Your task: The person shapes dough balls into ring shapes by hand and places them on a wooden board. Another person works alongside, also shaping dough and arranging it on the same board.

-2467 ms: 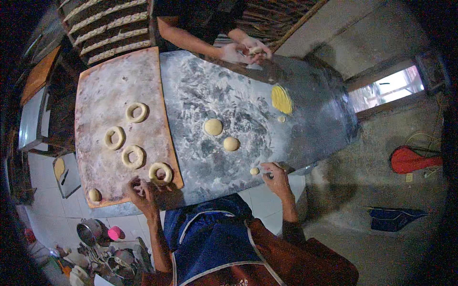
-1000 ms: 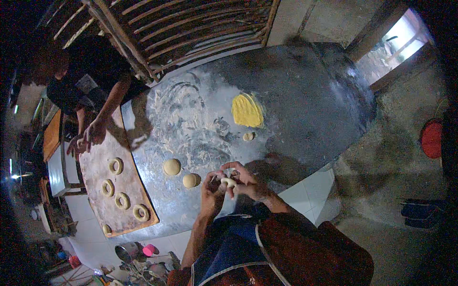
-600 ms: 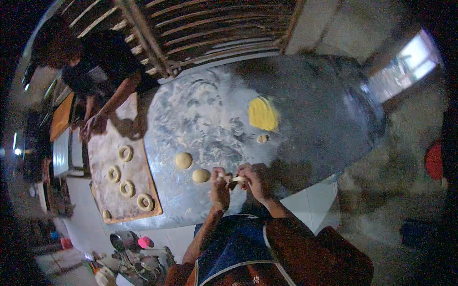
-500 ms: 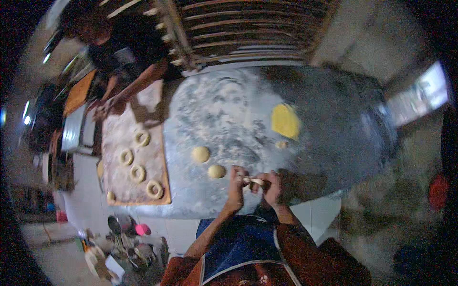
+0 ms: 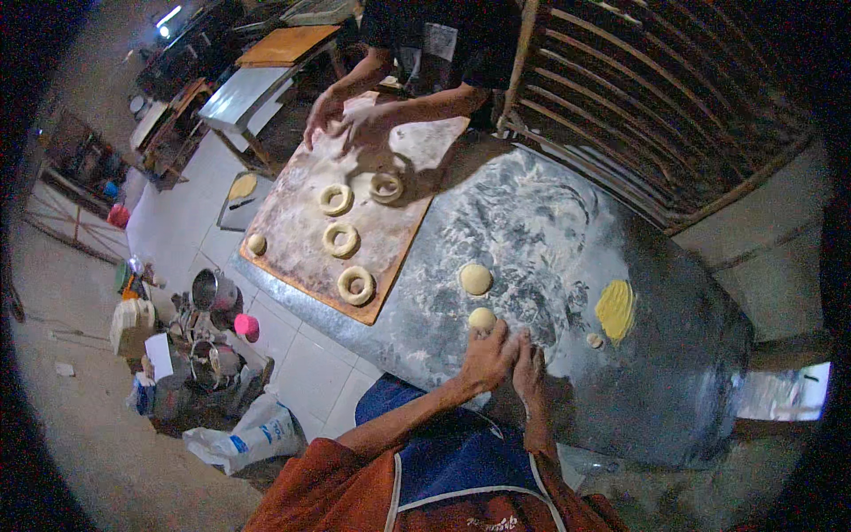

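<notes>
Close together at the table's near edge, my left hand [image 5: 490,358] and my right hand [image 5: 529,371] are both closed, fingers curled inward. The dough piece stretched between them half a second ago is hidden by my fingers. A round dough ball [image 5: 481,319] lies right at my left fingertips; whether they touch it I cannot tell. Just beyond is a second dough ball [image 5: 475,279]. To the left, several dough rings [image 5: 356,285] rest on a floured wooden board [image 5: 310,293], with a small dough lump [image 5: 256,244] at its left edge.
A co-worker's hands [image 5: 359,124] are over the board's far end. Flour covers part of the metal table [image 5: 674,390]. A yellow spread patch [image 5: 615,310] and a small dough scrap [image 5: 594,340] lie right. Pots [image 5: 213,290] and a white bag [image 5: 253,434] stand on the floor, left.
My view has turned left, showing more of the board and co-worker. My hands have come closer together, near the nearer ball, and the dough strip between them no longer shows.
</notes>
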{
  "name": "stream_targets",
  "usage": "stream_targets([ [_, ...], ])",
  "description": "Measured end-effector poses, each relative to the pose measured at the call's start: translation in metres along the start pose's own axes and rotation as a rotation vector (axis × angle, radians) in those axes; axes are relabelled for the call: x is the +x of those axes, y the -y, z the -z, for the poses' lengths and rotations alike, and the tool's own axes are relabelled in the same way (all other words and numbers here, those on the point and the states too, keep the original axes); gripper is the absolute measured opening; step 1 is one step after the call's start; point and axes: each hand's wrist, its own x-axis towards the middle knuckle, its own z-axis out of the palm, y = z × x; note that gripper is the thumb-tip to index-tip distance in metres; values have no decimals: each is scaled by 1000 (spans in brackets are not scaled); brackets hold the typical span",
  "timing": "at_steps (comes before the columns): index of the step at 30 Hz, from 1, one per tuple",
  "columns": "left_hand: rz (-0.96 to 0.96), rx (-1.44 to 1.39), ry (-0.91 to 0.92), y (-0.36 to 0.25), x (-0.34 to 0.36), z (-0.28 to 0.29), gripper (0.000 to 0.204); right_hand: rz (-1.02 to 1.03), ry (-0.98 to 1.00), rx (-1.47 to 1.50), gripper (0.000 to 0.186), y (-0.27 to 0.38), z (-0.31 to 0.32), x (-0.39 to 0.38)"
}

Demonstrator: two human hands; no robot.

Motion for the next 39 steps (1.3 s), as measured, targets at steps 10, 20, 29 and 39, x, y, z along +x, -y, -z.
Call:
stream_targets([
  [10,-255,272,-225,-19,17,57,31,-56,204,64,58,61,-75,37],
  [20,-193,-81,-602,-44,63,178,32,356,291,-331,22,94,-169,116],
  [29,-365,1119,-757,-110,109,294,25,160,106,-786,49,86,-226,185],
  [39,-659,1066,-63,-95,161,291,21,-12,294,-639,18,47,-227,101],
])
